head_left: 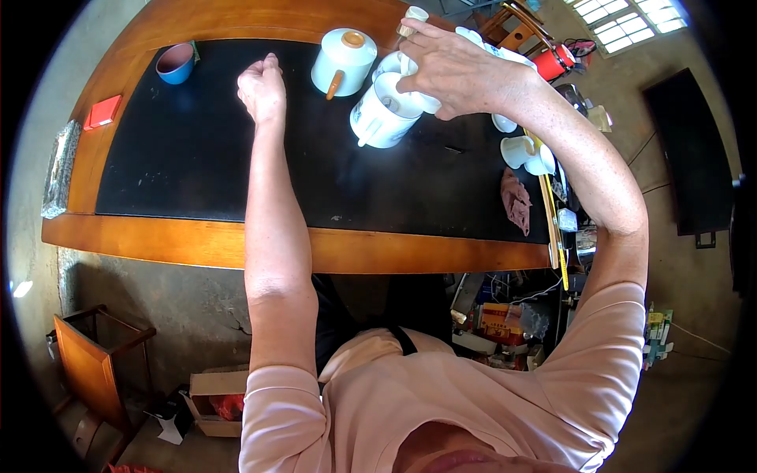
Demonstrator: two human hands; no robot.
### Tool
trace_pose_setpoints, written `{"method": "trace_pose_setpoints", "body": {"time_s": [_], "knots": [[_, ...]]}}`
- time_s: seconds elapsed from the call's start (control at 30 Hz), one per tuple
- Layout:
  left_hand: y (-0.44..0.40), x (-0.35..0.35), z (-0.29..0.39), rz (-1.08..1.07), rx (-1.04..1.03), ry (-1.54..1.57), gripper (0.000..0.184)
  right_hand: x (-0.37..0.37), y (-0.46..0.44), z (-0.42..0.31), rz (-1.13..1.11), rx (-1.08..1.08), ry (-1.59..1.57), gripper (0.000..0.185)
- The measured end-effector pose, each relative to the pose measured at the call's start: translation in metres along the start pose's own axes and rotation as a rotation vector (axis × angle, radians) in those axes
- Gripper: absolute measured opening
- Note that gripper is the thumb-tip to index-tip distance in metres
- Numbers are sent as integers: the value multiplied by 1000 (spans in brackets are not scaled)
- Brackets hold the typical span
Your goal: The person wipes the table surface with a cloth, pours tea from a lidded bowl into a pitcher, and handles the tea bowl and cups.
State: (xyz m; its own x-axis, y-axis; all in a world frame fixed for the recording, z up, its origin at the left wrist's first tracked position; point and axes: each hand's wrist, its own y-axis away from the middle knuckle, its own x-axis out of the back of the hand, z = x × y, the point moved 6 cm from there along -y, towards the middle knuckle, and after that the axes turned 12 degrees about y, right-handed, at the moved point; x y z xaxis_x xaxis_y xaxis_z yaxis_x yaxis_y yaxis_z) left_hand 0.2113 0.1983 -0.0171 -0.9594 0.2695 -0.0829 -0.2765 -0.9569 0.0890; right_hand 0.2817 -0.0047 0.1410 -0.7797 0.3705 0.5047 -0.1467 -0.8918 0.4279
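My left hand (262, 87) is closed in a loose fist over the black desk top (197, 165), with nothing visible in it. Just right of it stands a white lidded pot (344, 61) with a brown handle and knob. My right hand (453, 72) reaches over a white mug (385, 118) with a faint printed pattern. Its fingers curl around a white piece, like a cup or lid, mostly hidden by the hand. Behind that mug a second white cup (385, 66) shows in part. Close to my right fingertips is a small stopper-like object (413, 19) with a pale top.
A blue cup (176, 65) with a pinkish inside and a red box (102, 113) lie at the left. Two white cups (518, 151) and a crumpled brownish cloth (516, 202) are near the right edge. A red flask (554, 61) stands beyond.
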Motion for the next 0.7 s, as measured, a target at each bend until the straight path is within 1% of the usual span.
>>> {"method": "trace_pose_setpoints", "body": {"time_s": [0.5, 0.6, 0.63, 0.7], "knots": [[-2, -1, -2, -12, 5, 0, 27, 1, 0, -2, 16, -1, -6, 40], [-7, -1, -8, 52, -74, 29, 36, -1, 0, -1, 30, -9, -14, 40], [-8, -2, -10, 49, -74, 28, 36, -2, 0, 0, 33, -13, -20, 40], [-7, -1, -8, 44, -75, 25, 35, -5, 0, 0, 115, 17, -7, 42]]}}
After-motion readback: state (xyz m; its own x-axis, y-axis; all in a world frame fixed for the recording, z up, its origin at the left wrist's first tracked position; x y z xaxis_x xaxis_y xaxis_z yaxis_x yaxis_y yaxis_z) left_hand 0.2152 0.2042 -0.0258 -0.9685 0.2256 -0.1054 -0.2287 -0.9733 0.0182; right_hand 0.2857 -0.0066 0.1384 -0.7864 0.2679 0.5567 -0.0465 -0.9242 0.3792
